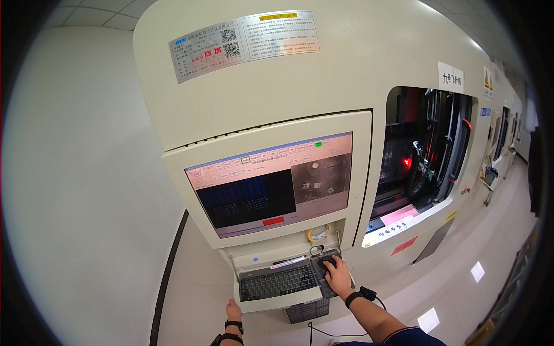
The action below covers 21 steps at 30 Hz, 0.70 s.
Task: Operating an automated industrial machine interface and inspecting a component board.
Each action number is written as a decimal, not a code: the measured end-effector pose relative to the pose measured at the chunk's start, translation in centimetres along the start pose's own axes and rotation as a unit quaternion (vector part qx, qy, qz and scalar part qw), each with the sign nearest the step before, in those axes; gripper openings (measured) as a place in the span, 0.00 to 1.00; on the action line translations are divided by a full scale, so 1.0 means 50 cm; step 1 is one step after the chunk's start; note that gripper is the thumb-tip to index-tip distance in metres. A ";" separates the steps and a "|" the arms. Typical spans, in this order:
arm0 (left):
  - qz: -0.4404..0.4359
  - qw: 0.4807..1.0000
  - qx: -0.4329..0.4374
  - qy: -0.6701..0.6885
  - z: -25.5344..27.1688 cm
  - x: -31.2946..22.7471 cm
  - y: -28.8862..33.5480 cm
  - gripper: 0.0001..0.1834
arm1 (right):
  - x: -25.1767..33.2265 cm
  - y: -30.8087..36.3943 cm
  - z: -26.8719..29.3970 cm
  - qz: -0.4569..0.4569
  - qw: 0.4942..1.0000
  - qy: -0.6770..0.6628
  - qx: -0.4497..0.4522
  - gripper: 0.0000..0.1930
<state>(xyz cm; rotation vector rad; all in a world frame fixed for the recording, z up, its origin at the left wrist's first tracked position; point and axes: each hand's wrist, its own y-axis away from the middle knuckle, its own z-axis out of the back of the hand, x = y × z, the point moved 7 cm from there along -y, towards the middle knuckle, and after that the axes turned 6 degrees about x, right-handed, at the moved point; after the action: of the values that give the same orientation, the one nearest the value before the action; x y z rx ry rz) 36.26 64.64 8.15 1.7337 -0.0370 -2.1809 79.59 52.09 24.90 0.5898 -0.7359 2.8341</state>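
My right hand (339,277) rests over a black computer mouse (328,262), its fingers curved round it, on a dark pad at the right end of the pull-out tray. A black keyboard (278,282) lies on the pale tray (277,304), left of the mouse. At the tray's front left corner is my left hand (233,311), thumb up; its other fingers are hidden. Above the tray, a monitor (271,181) set into the machine shows a dark panel with blue and white marks, a grey camera picture and a red button.
The large cream machine (277,86) fills the view ahead. Right of the monitor, an open window (424,161) shows dark rails, cables and a red light. A yellow tape roll (318,232) sits behind the tray. Below are a dark box (307,311) and a floor cable (340,334).
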 end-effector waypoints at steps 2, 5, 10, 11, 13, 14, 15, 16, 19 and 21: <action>0.001 1.000 0.002 -0.005 0.001 0.001 -0.001 0.35 | 0.000 0.000 0.000 0.001 1.000 -0.003 0.000 0.23; 0.009 1.000 0.009 -0.016 -0.002 -0.004 0.002 0.35 | -0.004 0.001 -0.001 0.002 1.000 0.000 -0.002 0.22; 0.014 1.000 0.001 -0.011 0.000 -0.001 0.002 0.35 | -0.003 0.000 -0.002 0.003 1.000 -0.004 -0.005 0.22; 0.014 1.000 0.002 -0.010 0.001 0.000 0.000 0.35 | -0.003 0.000 -0.002 0.003 1.000 -0.004 -0.008 0.21; 0.015 1.000 0.005 -0.010 -0.002 -0.003 0.002 0.35 | -0.004 0.001 -0.002 0.002 1.000 -0.003 -0.010 0.21; 0.018 1.000 0.010 -0.013 -0.003 -0.003 0.004 0.35 | -0.004 0.001 -0.001 0.002 1.000 -0.003 -0.011 0.21; 0.021 1.000 0.013 -0.016 -0.003 -0.005 0.005 0.35 | -0.004 0.001 -0.001 0.002 1.000 -0.003 -0.012 0.21; 0.021 1.000 0.013 -0.016 -0.003 -0.002 0.003 0.35 | -0.004 0.001 -0.001 0.001 1.000 -0.003 -0.012 0.21; 0.020 1.000 0.013 0.004 -0.002 0.011 -0.008 0.35 | -0.002 0.000 -0.001 0.002 1.000 -0.005 -0.011 0.21; -0.007 1.000 0.008 0.005 0.000 0.010 -0.014 0.34 | -0.003 0.000 -0.003 0.001 1.000 -0.005 -0.009 0.21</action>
<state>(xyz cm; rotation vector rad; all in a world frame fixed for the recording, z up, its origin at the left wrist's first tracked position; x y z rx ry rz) 35.99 65.13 7.53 1.7588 -0.0412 -2.1873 79.67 52.17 24.73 0.6024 -0.7645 2.8254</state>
